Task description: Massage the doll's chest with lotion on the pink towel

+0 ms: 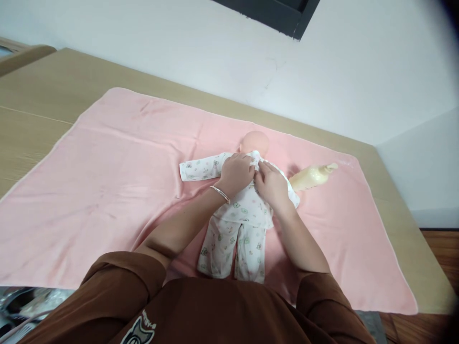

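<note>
A baby doll (255, 139) lies on its back on a pink blanket (118, 157), its head away from me. It wears a white printed shirt (247, 210) and matching trousers (218, 246). My left hand (236, 173) is at the shirt's neckline, fingers bent and closed on the cloth. Beside it, my right hand (270, 182) has thumb and fingers together on the same shirt front. The fingertips almost meet below the doll's chin. What fastening they hold, if any, is hidden. One sleeve stretches out flat to the left; my right hand partly covers the other side.
A pale yellow bottle (311, 177) stands on the blanket, right of the doll and close to the shirt's sleeve. Under the blanket is a wooden table (172, 93), its far edge along a white wall (172, 43). Plastic-wrapped items (39, 303) lie below the near left edge.
</note>
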Tool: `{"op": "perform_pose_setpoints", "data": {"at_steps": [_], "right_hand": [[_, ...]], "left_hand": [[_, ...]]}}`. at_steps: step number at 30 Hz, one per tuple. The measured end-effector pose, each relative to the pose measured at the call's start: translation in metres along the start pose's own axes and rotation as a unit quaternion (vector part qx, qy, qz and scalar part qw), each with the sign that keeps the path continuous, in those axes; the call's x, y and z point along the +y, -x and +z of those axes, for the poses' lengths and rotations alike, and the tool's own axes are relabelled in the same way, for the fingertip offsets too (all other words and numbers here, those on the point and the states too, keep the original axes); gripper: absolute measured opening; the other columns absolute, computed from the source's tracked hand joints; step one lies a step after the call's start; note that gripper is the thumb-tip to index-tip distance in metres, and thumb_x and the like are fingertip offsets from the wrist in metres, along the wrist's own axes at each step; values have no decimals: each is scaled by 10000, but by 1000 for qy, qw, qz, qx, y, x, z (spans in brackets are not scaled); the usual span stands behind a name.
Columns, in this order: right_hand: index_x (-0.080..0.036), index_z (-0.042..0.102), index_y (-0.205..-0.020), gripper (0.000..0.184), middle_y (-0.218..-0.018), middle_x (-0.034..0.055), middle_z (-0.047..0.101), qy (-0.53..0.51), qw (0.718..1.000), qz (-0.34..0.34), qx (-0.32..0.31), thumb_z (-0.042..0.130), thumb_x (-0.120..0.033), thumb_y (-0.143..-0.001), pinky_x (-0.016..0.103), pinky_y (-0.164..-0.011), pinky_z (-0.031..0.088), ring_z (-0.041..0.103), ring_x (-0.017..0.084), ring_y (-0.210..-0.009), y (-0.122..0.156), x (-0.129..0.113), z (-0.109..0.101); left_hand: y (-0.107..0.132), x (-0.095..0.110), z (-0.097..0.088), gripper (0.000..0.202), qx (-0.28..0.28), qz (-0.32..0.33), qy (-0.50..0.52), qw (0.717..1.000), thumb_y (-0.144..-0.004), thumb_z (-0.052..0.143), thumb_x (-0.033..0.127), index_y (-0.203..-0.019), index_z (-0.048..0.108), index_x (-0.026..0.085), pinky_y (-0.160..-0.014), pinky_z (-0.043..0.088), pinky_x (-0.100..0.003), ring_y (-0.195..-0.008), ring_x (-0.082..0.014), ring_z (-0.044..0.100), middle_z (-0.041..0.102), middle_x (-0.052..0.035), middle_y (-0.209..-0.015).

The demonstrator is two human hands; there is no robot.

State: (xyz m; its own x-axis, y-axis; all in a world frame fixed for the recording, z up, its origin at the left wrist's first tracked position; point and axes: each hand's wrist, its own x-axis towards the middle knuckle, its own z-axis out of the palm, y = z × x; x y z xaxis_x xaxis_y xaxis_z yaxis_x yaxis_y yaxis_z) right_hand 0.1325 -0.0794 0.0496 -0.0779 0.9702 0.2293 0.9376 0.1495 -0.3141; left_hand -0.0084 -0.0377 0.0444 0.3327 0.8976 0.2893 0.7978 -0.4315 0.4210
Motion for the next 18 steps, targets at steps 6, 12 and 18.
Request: {"op": "perform_pose_setpoints", "data": {"at_steps": [6,12,18], "right_hand": [[-50,439,-1493,564,-1548,200,455,-16,1000,-11,-22,351,-289,-990,554,-1213,300,389,333,-1467,-16,18,17],[-66,529,-1412,516,-1442,194,572,-4,999,-42,-5,366,-212,-945,520,-1185,363,494,316,-1379,-9,7,10],[-83,553,-1394,505,-1414,182,599,-19,999,-26,8,415,-263,-943,497,-1164,401,523,319,-1345,-9,10,9]], "left_hand": [[-5,-11,18,363,21,31,8,999,-989,451,286,-1284,582,118,-1139,363,-436,-1286,-273,541,645,-126,-1331],[-4,-6,5,291,-22,49,15,998,-963,486,249,-1173,645,124,-1045,446,-406,-1162,-266,612,698,-110,-1214],[-2,-5,0,261,-18,2,13,1000,-934,532,266,-1129,657,145,-1021,467,-384,-1144,-267,605,689,-114,-1168]]}}
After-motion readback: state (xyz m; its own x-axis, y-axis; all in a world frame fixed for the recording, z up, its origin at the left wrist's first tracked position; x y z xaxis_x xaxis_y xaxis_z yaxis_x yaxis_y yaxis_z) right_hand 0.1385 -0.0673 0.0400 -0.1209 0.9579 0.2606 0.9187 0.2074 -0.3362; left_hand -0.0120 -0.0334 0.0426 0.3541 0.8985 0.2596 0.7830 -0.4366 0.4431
